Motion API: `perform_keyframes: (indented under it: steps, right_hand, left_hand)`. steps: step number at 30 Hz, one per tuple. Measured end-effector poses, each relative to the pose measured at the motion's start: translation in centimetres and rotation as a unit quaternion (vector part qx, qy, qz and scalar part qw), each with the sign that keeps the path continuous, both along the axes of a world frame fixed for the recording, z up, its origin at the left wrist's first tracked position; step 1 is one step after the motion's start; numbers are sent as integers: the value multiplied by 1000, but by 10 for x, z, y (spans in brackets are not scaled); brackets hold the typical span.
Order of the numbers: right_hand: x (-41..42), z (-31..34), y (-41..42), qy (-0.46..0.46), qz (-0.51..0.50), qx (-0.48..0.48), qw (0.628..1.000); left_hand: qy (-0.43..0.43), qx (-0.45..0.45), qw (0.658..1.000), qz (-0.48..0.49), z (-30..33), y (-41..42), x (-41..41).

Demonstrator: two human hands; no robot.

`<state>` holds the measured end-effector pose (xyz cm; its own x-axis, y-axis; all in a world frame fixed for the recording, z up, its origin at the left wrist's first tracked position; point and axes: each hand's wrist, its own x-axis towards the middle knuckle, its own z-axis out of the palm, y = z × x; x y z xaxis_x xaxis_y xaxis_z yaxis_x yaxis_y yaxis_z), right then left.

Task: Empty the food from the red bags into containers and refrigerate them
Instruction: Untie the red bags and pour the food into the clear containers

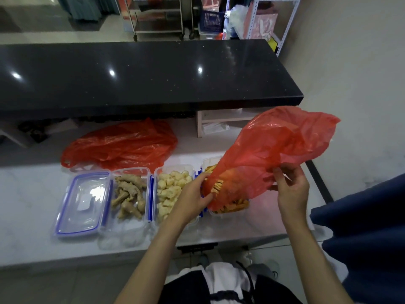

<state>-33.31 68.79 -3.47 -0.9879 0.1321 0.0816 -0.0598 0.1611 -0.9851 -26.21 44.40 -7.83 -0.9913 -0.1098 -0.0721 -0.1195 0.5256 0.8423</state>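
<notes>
Across the upper frame runs a black counter [153, 71]; below it a second red bag [122, 143] lies crumpled, left of centre. On the white table [28, 205] sit a lid [81, 202], ginger container [129, 196] and pale-lumps container [171, 191]. Right of centre, the tilted red bag [269, 154] (translucent, yellow sticks showing) spills into the right container [230, 209]; left hand [192, 198] pinches its mouth, right hand [291, 189] grips its side.

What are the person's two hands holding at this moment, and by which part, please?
Both hold the red bag being emptied: the left hand grips its lower, open end over the container of yellow sticks; the right hand pinches the plastic higher up.
</notes>
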Motion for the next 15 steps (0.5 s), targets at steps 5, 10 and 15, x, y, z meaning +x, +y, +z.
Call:
perform_keyframes:
  steps: [5, 10, 15]
  right_hand:
    - [5, 0, 0, 3, -3, 9, 1000]
    - [8, 8, -3, 29, -3, 8, 1000]
    - [-3, 25, -13, 55, 12, 10, 998]
  left_hand:
    - [-9, 31, 999, 7, -1, 5, 11]
    - [-13, 87, 995, 42, -1, 3, 16]
    - [-8, 172, 982, 81, 15, 0, 15]
